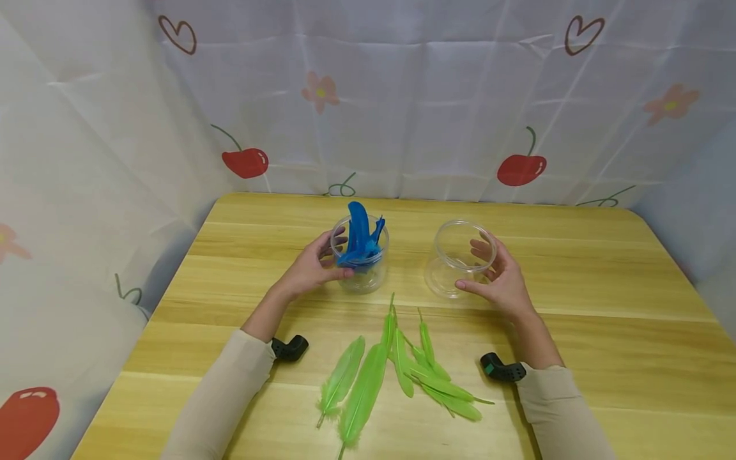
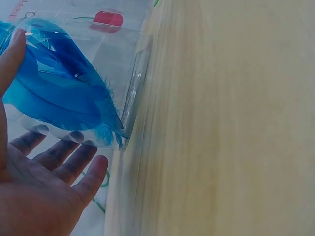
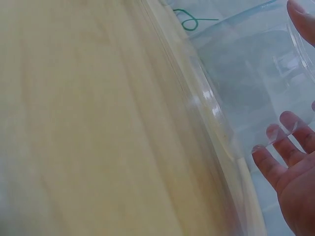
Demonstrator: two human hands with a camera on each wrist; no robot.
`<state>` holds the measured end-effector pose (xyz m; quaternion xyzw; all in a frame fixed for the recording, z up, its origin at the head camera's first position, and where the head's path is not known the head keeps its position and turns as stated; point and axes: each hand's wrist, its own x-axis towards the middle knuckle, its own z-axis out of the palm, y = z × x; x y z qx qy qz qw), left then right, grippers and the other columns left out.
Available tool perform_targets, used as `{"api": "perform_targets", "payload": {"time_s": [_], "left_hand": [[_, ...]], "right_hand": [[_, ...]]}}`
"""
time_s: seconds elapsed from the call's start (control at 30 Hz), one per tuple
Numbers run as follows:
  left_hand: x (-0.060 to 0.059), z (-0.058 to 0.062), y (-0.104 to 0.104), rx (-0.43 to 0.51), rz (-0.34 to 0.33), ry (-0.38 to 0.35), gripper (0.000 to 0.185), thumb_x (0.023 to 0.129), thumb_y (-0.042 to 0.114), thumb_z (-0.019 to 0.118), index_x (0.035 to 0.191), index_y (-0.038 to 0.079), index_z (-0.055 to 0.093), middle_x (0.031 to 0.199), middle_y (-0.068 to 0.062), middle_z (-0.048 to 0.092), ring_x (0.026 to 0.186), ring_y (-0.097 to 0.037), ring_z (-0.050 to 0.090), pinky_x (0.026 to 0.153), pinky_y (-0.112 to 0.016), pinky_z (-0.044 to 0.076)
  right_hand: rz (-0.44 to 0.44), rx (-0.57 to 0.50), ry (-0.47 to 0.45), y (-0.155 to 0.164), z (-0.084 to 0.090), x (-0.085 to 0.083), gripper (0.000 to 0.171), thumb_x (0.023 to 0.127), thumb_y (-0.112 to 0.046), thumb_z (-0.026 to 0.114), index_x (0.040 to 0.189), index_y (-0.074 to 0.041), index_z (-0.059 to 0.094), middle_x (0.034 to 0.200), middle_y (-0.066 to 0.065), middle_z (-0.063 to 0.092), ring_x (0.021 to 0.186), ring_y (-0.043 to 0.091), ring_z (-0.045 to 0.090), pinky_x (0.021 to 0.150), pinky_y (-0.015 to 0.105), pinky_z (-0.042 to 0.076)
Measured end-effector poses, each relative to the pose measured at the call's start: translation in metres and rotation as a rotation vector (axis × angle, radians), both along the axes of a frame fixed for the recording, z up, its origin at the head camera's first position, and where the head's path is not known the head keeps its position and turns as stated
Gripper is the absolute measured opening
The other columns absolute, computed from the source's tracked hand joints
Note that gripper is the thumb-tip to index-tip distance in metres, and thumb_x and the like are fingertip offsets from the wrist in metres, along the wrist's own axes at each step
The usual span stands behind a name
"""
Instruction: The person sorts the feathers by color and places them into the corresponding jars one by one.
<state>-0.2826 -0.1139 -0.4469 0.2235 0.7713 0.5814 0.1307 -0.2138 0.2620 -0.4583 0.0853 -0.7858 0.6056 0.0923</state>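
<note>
The left hand (image 1: 313, 268) wraps curled fingers round the clear plastic jar of blue feathers (image 1: 360, 255). The loose green feathers (image 1: 397, 367) lie between and nearer than both hands, quills running near-to-far. The right hand (image 1: 500, 278) cups the empty clear plastic jar (image 1: 460, 259).

Materials noted at the bench

Table (image 1: 604, 332) was pale wood, smooth, satin sheen; both jars, left jar (image 1: 368, 276) and right jar (image 1: 445, 281), were clear glossy plastic; blue feathers (image 1: 360, 237) and green feathers (image 1: 368, 383) looked soft, matt; backdrop cloth (image 1: 431, 108) was thin, creased, printed.
</note>
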Motion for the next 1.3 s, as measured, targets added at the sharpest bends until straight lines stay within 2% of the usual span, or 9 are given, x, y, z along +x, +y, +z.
{"api": "perform_targets", "payload": {"time_s": [0.27, 0.43, 0.53, 0.6, 0.73, 0.83, 1.0, 1.3], "left_hand": [[0.003, 0.0, -0.003, 0.016, 0.002, 0.009, 0.099, 0.082, 0.03, 0.083, 0.157, 0.009, 0.022, 0.153, -0.02, 0.037, 0.139, -0.037, 0.037, 0.111, -0.052, 0.034], [0.008, -0.001, -0.009, 0.005, 0.037, -0.026, 0.106, 0.081, 0.025, 0.084, 0.158, 0.011, 0.013, 0.156, -0.02, 0.032, 0.14, -0.036, 0.035, 0.111, -0.051, 0.035], [0.012, -0.001, -0.016, -0.03, 0.05, -0.059, 0.111, 0.081, 0.028, 0.084, 0.158, 0.008, 0.008, 0.157, -0.019, 0.029, 0.142, -0.035, 0.033, 0.111, -0.05, 0.035], [0.015, -0.001, -0.022, -0.061, 0.05, -0.079, 0.111, 0.081, 0.032, 0.083, 0.158, 0.004, 0.008, 0.158, -0.02, 0.028, 0.143, -0.036, 0.031, 0.111, -0.05, 0.035], [0.023, 0.0, -0.034, -0.15, 0.041, -0.116, 0.104, 0.084, 0.036, 0.08, 0.155, -0.003, 0.014, 0.157, -0.022, 0.027, 0.143, -0.038, 0.03, 0.112, -0.05, 0.032], [0.031, 0.002, -0.042, -0.211, 0.027, -0.147, 0.093, 0.089, 0.033, 0.076, 0.152, -0.007, 0.021, 0.156, -0.025, 0.028, 0.142, -0.041, 0.03, 0.114, -0.051, 0.029], [0.045, 0.006, -0.047, -0.257, 0.005, -0.162, 0.071, 0.095, 0.029, 0.069, 0.145, -0.009, 0.037, 0.149, -0.025, 0.04, 0.138, -0.04, 0.038, 0.11, -0.051, 0.035], [0.059, 0.014, -0.034, -0.287, -0.068, -0.146, 0.051, 0.096, 0.026, 0.067, 0.132, -0.007, 0.056, 0.128, -0.018, 0.061, 0.117, -0.032, 0.057, 0.097, -0.043, 0.05]], "right_hand": [[0.004, -0.012, 0.002, 0.0, 0.001, 0.0, 0.096, 0.075, 0.011, 0.08, 0.154, -0.017, 0.034, 0.145, 0.029, 0.041, 0.133, 0.039, 0.042, 0.108, 0.061, 0.032], [0.012, -0.022, 0.003, -0.001, -0.001, 0.0, 0.096, 0.075, 0.011, 0.08, 0.154, -0.016, 0.033, 0.145, 0.029, 0.041, 0.133, 0.039, 0.042, 0.109, 0.06, 0.032], [0.013, -0.019, -0.004, -0.001, -0.001, 0.001, 0.096, 0.075, 0.01, 0.08, 0.154, -0.016, 0.033, 0.146, 0.028, 0.041, 0.133, 0.039, 0.042, 0.109, 0.056, 0.034], [0.014, -0.013, -0.008, 0.0, -0.001, 0.001, 0.096, 0.076, 0.009, 0.081, 0.155, -0.017, 0.032, 0.146, 0.027, 0.041, 0.133, 0.038, 0.042, 0.109, 0.049, 0.037], [0.021, -0.001, -0.002, 0.003, -0.002, -0.001, 0.095, 0.077, 0.007, 0.081, 0.155, -0.018, 0.032, 0.146, 0.027, 0.041, 0.134, 0.037, 0.042, 0.105, 0.031, 0.04], [0.022, 0.003, 0.003, 0.004, -0.002, -0.002, 0.095, 0.076, 0.006, 0.082, 0.154, -0.019, 0.033, 0.147, 0.027, 0.041, 0.134, 0.037, 0.042, 0.101, 0.024, 0.041], [0.024, 0.007, 0.01, 0.005, -0.002, -0.002, 0.096, 0.076, 0.006, 0.082, 0.154, -0.02, 0.033, 0.147, 0.027, 0.041, 0.133, 0.036, 0.042, 0.1, 0.021, 0.041], [0.029, 0.012, 0.018, 0.006, -0.003, -0.002, 0.096, 0.076, 0.004, 0.083, 0.154, -0.019, 0.033, 0.146, 0.027, 0.041, 0.134, 0.037, 0.042, 0.099, 0.02, 0.042]]}}
